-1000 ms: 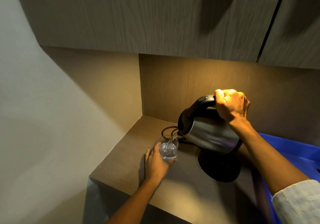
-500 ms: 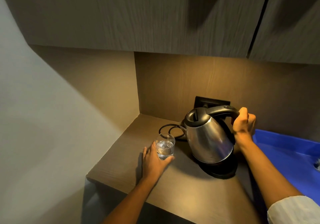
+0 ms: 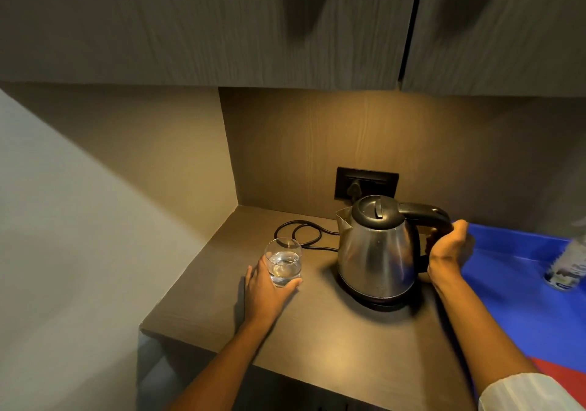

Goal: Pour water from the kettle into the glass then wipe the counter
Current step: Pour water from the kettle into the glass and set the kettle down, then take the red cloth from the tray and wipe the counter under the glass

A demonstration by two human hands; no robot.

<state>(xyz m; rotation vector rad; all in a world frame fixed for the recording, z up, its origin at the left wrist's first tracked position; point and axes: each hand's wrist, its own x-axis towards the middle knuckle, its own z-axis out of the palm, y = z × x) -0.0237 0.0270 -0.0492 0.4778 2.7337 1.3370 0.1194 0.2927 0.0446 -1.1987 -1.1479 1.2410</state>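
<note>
A steel kettle (image 3: 375,252) with a black lid and handle stands upright on its black base (image 3: 380,303) on the brown counter (image 3: 333,341). My right hand (image 3: 447,250) is wrapped around the lower part of the kettle's handle. To the left, a clear glass (image 3: 283,260) about half full of water stands on the counter. My left hand (image 3: 266,290) cups the glass from the near side, fingers around its lower part.
A black cord (image 3: 301,234) coils behind the glass and runs to a dark wall socket (image 3: 366,183). A blue tray (image 3: 523,283) lies to the right with a small bottle (image 3: 567,268) on it. Wall cupboards (image 3: 222,23) hang overhead. The counter's left edge meets a wall.
The kettle went from tilted and pouring into the glass to upright on its base. My right hand slid down the handle. My left hand stayed on the glass.
</note>
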